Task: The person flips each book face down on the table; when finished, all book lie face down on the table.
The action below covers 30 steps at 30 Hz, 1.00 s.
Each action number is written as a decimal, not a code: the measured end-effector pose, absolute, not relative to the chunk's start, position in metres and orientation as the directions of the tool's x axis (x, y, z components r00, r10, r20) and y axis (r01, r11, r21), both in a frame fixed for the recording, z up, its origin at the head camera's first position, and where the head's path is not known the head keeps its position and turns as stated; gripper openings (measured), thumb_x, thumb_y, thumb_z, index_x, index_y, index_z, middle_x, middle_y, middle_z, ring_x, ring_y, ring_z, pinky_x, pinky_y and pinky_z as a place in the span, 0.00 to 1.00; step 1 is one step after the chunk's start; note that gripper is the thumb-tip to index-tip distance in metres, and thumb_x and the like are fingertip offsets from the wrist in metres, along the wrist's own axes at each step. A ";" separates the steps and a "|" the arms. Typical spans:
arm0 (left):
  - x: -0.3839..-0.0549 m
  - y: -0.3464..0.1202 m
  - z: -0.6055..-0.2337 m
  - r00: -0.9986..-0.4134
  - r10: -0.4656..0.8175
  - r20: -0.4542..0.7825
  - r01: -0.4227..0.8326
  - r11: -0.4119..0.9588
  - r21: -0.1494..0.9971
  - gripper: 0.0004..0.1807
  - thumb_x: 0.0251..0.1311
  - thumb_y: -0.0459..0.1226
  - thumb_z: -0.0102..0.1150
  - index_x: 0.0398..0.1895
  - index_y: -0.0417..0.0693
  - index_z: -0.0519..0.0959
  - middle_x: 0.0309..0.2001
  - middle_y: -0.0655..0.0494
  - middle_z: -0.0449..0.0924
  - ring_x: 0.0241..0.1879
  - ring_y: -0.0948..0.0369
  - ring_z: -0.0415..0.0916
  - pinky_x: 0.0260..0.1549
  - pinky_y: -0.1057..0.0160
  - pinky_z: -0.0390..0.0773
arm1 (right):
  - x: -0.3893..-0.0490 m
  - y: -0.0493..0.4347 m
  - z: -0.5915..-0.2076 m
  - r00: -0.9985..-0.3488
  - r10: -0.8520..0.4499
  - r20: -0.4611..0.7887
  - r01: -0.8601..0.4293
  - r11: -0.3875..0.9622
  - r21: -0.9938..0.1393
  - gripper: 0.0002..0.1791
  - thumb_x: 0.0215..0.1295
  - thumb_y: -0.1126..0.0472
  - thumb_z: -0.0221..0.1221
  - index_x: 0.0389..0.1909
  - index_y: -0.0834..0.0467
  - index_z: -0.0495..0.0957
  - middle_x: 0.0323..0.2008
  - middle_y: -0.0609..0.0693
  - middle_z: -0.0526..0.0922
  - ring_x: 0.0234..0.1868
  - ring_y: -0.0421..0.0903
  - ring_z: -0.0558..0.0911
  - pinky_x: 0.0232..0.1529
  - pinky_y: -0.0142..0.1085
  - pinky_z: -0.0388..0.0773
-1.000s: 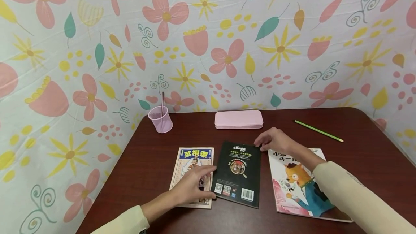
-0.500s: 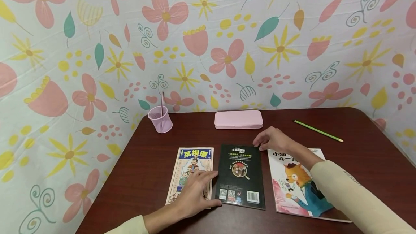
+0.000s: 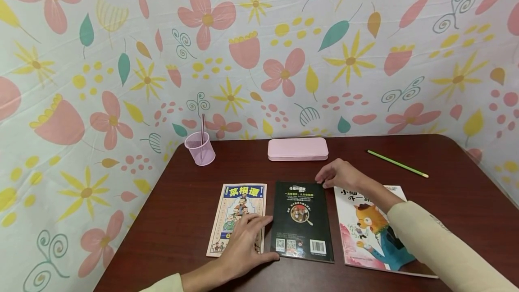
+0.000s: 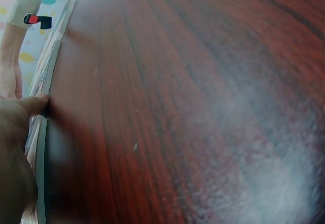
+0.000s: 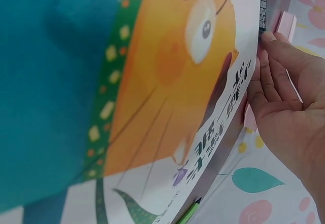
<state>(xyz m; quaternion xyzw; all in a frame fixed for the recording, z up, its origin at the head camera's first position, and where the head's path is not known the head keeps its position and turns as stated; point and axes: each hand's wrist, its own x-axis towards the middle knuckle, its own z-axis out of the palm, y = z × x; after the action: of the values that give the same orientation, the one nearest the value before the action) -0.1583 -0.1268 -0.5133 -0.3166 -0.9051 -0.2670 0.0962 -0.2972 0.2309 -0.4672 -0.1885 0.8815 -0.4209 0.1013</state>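
A black-backed book [image 3: 302, 229] lies flat in the middle of the table with its barcode side up. My left hand [image 3: 249, 244] reaches over the blue-and-cream comic book [image 3: 223, 224], fingertips at the black book's left edge and thumb at its lower left corner. In the left wrist view the thumb [image 4: 39, 103] points at the book edges. My right hand [image 3: 342, 177] has its fingertips at the black book's upper right corner, fingers loosely bent. Under the right forearm is a larger picture book [image 3: 373, 242] with an orange animal, which fills much of the right wrist view.
A pink pencil case [image 3: 298, 148] stands near the table's back edge. A pink mesh cup [image 3: 201, 150] with a pencil is at the back left, and a green pencil [image 3: 397, 163] lies at the back right. Flowered cloth hangs behind the dark table [image 3: 162, 229].
The black book has turned from a slant to nearly straight, its lower end swinging right. My left hand moved slightly right with it. The right hand stayed almost still at the top corner.
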 end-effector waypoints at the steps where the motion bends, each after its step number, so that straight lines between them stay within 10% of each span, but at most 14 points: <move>1: -0.158 -0.127 -0.514 -0.778 0.523 0.349 0.629 0.654 0.421 0.49 0.46 0.56 0.85 0.72 0.47 0.78 0.65 0.59 0.82 0.65 0.56 0.70 0.62 0.44 0.71 | -0.297 0.231 -0.467 -0.909 -0.417 -0.020 -0.247 0.576 -0.779 0.11 0.65 0.77 0.68 0.45 0.64 0.89 0.41 0.55 0.90 0.42 0.52 0.86 0.48 0.45 0.88; 30: -0.156 -0.129 -0.516 -0.767 0.531 0.361 0.642 0.639 0.424 0.50 0.45 0.59 0.84 0.72 0.50 0.77 0.66 0.60 0.79 0.65 0.58 0.70 0.63 0.46 0.71 | -0.293 0.231 -0.469 -0.911 -0.413 -0.016 -0.249 0.580 -0.775 0.12 0.67 0.76 0.66 0.48 0.64 0.89 0.43 0.55 0.91 0.43 0.51 0.85 0.47 0.41 0.87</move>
<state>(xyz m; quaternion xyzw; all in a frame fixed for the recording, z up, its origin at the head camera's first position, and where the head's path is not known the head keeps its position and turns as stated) -0.1564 -0.1292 -0.5160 -0.3260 -0.8995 -0.2725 0.1018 -0.2927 0.2314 -0.4693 -0.1874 0.8835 -0.4180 0.0979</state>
